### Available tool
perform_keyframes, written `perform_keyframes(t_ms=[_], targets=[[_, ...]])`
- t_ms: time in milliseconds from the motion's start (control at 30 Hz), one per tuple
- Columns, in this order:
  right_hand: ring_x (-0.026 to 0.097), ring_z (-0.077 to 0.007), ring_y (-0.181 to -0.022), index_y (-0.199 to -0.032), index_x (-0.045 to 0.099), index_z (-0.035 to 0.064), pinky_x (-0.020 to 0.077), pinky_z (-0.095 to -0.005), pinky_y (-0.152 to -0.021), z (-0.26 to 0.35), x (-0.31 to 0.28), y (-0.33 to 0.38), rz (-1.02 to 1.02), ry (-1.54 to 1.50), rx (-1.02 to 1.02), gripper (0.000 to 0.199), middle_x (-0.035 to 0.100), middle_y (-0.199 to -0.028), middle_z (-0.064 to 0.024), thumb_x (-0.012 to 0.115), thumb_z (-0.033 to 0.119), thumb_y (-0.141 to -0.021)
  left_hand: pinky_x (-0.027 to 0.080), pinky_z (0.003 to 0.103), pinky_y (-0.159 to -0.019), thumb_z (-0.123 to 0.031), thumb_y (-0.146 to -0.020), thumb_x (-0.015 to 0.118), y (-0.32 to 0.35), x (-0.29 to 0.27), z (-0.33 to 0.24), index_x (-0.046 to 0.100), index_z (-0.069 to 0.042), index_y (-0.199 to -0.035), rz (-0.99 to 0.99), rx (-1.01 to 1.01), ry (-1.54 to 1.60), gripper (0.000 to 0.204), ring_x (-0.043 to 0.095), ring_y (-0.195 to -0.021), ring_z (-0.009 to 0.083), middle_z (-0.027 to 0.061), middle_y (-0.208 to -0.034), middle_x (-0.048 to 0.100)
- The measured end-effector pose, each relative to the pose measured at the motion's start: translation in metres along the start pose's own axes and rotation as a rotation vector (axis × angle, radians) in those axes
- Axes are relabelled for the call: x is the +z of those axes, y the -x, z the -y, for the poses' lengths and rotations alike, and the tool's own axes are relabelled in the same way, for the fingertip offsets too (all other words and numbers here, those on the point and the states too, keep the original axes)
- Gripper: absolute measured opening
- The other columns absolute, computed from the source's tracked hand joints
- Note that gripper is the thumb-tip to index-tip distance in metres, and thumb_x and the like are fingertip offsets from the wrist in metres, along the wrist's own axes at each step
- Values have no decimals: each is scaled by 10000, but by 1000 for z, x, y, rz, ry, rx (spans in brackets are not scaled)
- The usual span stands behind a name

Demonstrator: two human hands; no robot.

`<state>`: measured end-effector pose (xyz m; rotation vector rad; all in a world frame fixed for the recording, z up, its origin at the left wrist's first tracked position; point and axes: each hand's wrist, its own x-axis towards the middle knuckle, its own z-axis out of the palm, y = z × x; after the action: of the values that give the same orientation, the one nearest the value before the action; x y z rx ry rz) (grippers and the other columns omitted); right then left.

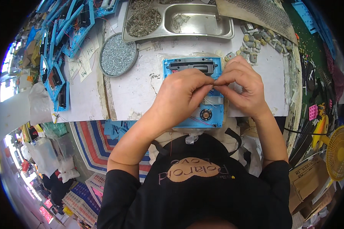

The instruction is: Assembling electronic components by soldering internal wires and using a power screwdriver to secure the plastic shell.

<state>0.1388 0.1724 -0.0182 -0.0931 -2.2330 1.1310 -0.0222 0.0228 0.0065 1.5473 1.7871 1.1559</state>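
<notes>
Fingertips of the left hand and right hand pinch together over the blue plastic frame, gripping something too small to identify.

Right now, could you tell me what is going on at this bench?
A person sits at a white table with a blue plastic frame lying flat in front of them. Both hands meet above its middle: the left hand and the right hand pinch something small between their fingertips, too small to make out. A round dish of tiny metal parts and a steel tray sit further back.
</notes>
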Motion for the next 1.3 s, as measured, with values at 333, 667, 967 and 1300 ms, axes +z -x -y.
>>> perform_keyframes(t_ms=[333,667,967,1300], targets=[[587,-233,-799,-894,718,40,460,-336,-729,13,2,2,-19,63,223,190,647,-792,-62,826,79,-743,536,360,-648,-47,-834,764,6,7,-1,756,-17,-940,-123,-142,34,110,688,-714,275,120,-825,708],[574,-233,-781,-848,709,45,464,-342,-717,13,13,-3,-53,36,241,120,638,-762,-55,801,86,-782,528,326,-597,-22,-825,771,9,16,0,757,-17,-935,-207,-240,124,111,687,-660,231,117,-793,702],[574,-226,-783,-845,703,46,457,-339,-716,4,11,1,-89,97,153,115,636,-761,-48,796,56,-779,525,291,-616,-2,-846,758,8,17,6,745,-17,-959,-264,50,-122,115,679,-714,197,100,-852,695],[587,-230,-791,-858,690,29,465,-342,-734,21,-13,24,-167,184,231,131,661,-797,-59,777,9,-763,499,403,-749,-29,-769,772,-4,24,10,708,-39,-895,-274,224,-308,141,624,-882,296,100,-971,643]])
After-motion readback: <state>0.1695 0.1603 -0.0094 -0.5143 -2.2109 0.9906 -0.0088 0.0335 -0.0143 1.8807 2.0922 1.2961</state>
